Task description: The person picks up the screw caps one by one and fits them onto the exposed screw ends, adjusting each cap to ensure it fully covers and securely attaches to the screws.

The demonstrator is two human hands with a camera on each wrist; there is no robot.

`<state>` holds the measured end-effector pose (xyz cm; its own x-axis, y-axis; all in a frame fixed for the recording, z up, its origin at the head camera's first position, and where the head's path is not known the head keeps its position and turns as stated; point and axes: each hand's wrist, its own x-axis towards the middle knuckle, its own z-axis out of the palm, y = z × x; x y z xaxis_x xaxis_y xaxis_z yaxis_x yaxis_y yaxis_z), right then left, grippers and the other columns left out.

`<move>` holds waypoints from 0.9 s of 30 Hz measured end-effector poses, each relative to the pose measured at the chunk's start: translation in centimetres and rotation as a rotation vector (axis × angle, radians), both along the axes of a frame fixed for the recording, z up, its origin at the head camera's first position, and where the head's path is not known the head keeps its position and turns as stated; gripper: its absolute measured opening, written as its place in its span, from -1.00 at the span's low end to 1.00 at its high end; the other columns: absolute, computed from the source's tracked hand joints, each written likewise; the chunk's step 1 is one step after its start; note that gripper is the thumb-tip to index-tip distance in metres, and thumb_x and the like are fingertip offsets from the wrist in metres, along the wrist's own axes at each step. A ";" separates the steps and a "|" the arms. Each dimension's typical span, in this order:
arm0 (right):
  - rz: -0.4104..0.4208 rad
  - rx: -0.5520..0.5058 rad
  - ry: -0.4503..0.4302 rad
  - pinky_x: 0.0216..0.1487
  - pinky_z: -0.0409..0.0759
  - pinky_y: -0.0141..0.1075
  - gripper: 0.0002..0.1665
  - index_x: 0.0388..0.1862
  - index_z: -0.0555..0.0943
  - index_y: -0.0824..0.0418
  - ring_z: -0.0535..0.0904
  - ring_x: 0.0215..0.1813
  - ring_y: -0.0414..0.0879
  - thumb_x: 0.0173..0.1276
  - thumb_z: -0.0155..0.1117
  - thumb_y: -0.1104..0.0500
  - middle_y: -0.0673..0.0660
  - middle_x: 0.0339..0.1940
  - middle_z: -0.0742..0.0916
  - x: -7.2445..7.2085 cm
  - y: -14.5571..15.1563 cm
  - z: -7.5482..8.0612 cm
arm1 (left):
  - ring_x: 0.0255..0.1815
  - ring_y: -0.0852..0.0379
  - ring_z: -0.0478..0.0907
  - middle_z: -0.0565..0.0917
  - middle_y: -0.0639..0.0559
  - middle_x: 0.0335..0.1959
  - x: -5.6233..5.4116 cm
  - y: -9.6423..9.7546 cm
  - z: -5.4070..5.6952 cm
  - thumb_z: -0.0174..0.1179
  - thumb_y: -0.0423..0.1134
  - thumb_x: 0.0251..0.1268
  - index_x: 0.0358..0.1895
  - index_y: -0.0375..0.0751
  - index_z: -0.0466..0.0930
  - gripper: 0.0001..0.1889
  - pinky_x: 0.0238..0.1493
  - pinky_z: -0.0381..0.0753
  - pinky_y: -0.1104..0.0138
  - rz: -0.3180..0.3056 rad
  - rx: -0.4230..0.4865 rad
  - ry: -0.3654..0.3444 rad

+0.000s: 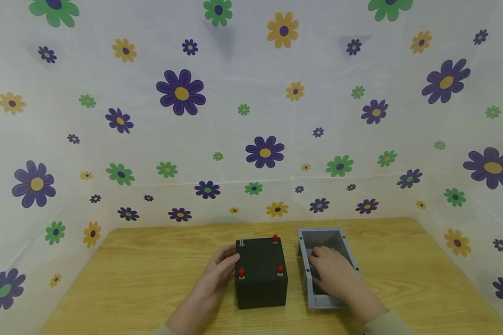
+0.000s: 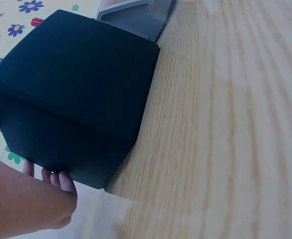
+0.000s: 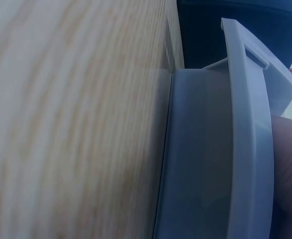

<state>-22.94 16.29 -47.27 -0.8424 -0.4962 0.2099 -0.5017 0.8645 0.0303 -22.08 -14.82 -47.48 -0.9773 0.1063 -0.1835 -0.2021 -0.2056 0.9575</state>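
Observation:
A black box (image 1: 261,272) stands on the table, with red-capped metal posts at three of its top corners. The back-left post (image 1: 241,242) shows bare metal and no red cap. My left hand (image 1: 218,274) rests against the box's left side, fingers lying along it and thumb near the top edge; in the left wrist view, fingertips of that hand (image 2: 61,181) touch the box's lower part. To the right, my right hand (image 1: 333,272) reaches down into a grey plastic bin (image 1: 310,295). Its fingertips are hidden inside, so I cannot tell what they hold.
Box and bin stand side by side on a wood-grain table (image 1: 151,270), a narrow gap between them. A white sheet (image 1: 234,60) printed with purple, green and orange flowers closes off the back and both sides. The bin's raised rim surrounds my right wrist.

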 end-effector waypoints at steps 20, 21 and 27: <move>-0.026 0.015 -0.001 0.03 0.74 -0.01 -0.68 -0.12 0.76 0.26 0.66 -0.10 0.04 0.23 0.64 0.14 0.14 -0.18 0.73 0.0 -0.1 0.0 | 0.19 0.20 0.57 0.50 -0.08 0.35 0.0 0.1 -0.1 0.19 -0.24 0.55 0.52 -0.29 0.33 -0.44 0.53 0.35 0.08 0.009 0.013 0.000; -0.025 0.016 0.001 0.03 0.74 -0.02 -0.68 -0.12 0.77 0.26 0.65 -0.11 0.03 0.22 0.65 0.15 0.14 -0.18 0.73 -0.1 -0.1 0.0 | 0.19 0.20 0.58 0.50 -0.08 0.35 0.0 0.1 -0.1 0.19 -0.24 0.55 0.52 -0.29 0.33 -0.44 0.53 0.35 0.08 0.010 0.014 0.000; -0.011 0.027 0.014 -0.02 0.74 -0.03 -0.70 -0.15 0.78 0.25 0.64 -0.14 0.02 0.19 0.67 0.18 0.11 -0.21 0.71 0.0 -0.1 -0.1 | 0.16 0.22 0.59 0.51 -0.08 0.34 0.0 0.1 0.0 0.20 -0.25 0.54 0.51 -0.29 0.34 -0.44 0.52 0.37 0.10 0.012 0.020 0.003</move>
<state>-22.99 16.21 -47.36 -0.8448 -0.4927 0.2089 -0.4916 0.8687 0.0608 -22.10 -14.75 -47.52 -0.9790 0.0978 -0.1788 -0.1969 -0.2271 0.9538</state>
